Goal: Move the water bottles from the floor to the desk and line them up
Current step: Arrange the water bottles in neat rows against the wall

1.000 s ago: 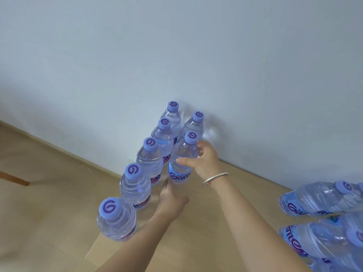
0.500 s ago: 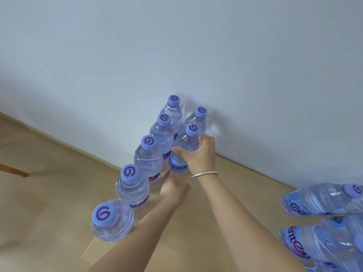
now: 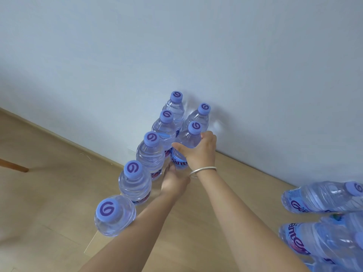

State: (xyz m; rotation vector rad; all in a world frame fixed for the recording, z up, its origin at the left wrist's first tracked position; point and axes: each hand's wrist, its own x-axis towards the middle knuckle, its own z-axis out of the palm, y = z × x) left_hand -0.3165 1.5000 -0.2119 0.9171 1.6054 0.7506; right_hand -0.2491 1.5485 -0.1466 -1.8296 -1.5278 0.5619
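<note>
Bottles stand upright on the pale desk [image 3: 196, 222] in front of you, five in a row running from the near one [image 3: 115, 214] back to the white wall [image 3: 176, 46], with a sixth bottle [image 3: 199, 116] beside the far end. Your right hand [image 3: 198, 152] wraps its fingers and thumb round the shoulder of the held bottle [image 3: 188, 142], which stands just beside the row and in front of that sixth one. Your left hand [image 3: 174, 181] lies low near the held bottle's base; you cannot tell whether its fingers touch it or how they lie. A silver bangle [image 3: 202, 170] circles your right wrist. More bottles [image 3: 322, 197] lie on their sides at the right edge.
</note>
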